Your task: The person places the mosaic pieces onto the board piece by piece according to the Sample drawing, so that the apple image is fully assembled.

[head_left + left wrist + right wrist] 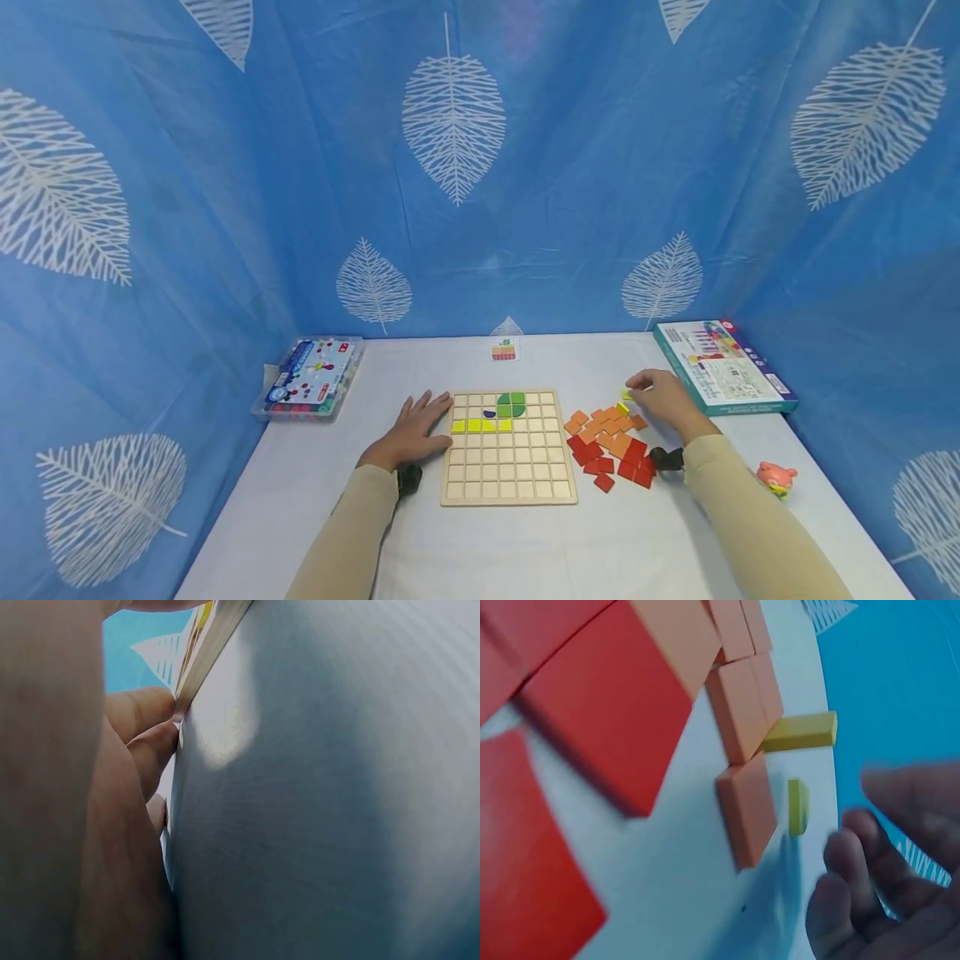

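A wooden grid board [508,502] lies in the middle of the table, holding a row of yellow square tiles [482,426], green pieces [512,405] and a small dark blue piece [490,414]. My left hand [411,432] rests with spread fingers at the board's left edge; its fingers touch the edge in the left wrist view. Right of the board, my right hand [663,400] hovers by a yellow tile [798,806], its fingers loosely bent and apart from it in the right wrist view. Another yellow tile [804,731] leans against the orange tiles [742,705].
Red tiles [592,454] lie in front of the orange ones. A small picture card [505,348] is behind the board. A clear case [311,379] stands back left, a teal box [726,367] back right. A pink toy [776,477] sits by the right forearm.
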Available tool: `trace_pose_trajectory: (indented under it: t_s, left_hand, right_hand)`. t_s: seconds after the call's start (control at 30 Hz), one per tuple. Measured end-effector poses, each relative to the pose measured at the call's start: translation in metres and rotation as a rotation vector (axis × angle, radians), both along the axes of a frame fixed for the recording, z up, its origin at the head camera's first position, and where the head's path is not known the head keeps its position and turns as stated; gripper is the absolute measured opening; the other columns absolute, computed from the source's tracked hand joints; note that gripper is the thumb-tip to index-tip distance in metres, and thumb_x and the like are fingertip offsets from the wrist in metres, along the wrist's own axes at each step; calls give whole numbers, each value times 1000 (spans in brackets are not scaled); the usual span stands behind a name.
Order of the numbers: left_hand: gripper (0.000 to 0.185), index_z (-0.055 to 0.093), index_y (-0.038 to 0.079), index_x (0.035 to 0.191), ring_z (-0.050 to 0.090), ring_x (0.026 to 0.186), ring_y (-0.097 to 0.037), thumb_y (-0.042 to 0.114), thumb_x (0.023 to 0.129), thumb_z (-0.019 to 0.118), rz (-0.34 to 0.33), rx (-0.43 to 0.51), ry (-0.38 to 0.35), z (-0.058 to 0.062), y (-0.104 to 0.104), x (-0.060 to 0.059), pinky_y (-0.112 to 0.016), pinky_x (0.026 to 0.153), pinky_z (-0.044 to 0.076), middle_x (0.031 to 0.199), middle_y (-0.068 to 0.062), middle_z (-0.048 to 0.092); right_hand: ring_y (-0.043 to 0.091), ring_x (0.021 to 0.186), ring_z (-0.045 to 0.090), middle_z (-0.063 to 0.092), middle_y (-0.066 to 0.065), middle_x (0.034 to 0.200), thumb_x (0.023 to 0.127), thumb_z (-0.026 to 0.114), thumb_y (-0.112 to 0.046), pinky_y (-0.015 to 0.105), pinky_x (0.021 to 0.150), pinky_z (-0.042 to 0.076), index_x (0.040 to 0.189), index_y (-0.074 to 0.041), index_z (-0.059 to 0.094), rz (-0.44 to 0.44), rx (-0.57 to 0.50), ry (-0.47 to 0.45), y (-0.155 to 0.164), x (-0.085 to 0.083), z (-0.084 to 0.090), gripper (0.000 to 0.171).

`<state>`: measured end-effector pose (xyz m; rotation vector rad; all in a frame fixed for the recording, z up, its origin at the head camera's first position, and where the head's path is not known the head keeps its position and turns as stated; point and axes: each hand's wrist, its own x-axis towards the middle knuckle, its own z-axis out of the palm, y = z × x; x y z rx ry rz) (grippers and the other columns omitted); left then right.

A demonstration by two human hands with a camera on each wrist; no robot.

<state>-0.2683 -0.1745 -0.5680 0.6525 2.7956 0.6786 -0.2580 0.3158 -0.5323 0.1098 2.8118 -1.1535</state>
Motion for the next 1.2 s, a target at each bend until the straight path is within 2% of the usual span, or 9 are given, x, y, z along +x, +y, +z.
trace_pose_trajectory:
  t_s: [0.2, 0.3, 0.4, 0.63, 0.8, 0.9, 1.03, 1.2]
  left_hand:
    - [82, 38, 14, 165, 12, 159, -33, 46, 94, 64, -8, 9, 2, 1, -1, 0, -53, 126, -1, 170, -3, 32]
    - [81, 39, 14, 165, 12, 159, -32, 45, 94, 64, -10, 7, 10, 1, -1, 0, -53, 126, -1, 170, -3, 32]
    - [81, 38, 14, 165, 11, 159, -32, 45, 94, 63, -8, -1, 8, 2, 0, -1, -52, 126, -2, 170, -2, 31]
    - [81, 38, 15, 165, 11, 159, -31, 44, 94, 63, -6, -16, 6, -1, 0, -1, -52, 126, -2, 170, -1, 31]
    - [82, 37, 16, 166, 10, 159, -29, 46, 94, 63, -3, -18, 5, -4, -1, -3, -51, 126, -3, 171, 1, 30]
    - [82, 37, 16, 166, 10, 159, -29, 46, 94, 63, -4, -18, 6, -4, -1, -3, -51, 126, -3, 171, 1, 30]
    - [82, 39, 15, 165, 12, 159, -31, 46, 93, 63, -4, -17, 11, -5, -1, -3, -52, 126, -1, 170, -1, 32]
    - [82, 39, 15, 165, 12, 159, -32, 46, 93, 64, -6, -10, 13, -6, -2, -4, -53, 126, -1, 170, -2, 32]
  right_hand:
    - [29, 95, 60, 67, 10, 108, 99, 73, -40, 41, 81, 55, 110, -8, 75, 94, 22, -54, -1, 3, -5, 34]
    - [28, 92, 59, 67, 7, 101, 96, 79, -36, 37, 76, 55, 108, -7, 76, 127, 10, -45, -5, 3, -6, 32]
    - [27, 88, 58, 66, 7, 97, 94, 81, -25, 36, 72, 55, 109, -4, 75, 133, -2, -39, -8, 5, -5, 27]
    - [28, 93, 57, 67, 8, 101, 96, 77, -17, 36, 77, 55, 112, -4, 75, 121, 25, -39, -10, 7, -2, 21]
    - [27, 88, 60, 68, 10, 103, 99, 71, -12, 36, 75, 57, 112, -2, 75, 98, 33, -31, -9, 7, -1, 17]
    - [27, 88, 60, 69, 12, 104, 99, 69, -9, 38, 78, 58, 112, -1, 74, 80, 47, -26, -10, 7, 1, 16]
    - [29, 92, 61, 70, 13, 106, 99, 69, -8, 40, 80, 59, 112, -1, 75, 71, 51, 14, -16, 8, 4, 15]
    - [30, 90, 61, 70, 13, 104, 99, 68, -7, 37, 75, 59, 111, -1, 75, 84, 40, 81, -33, 6, 5, 15]
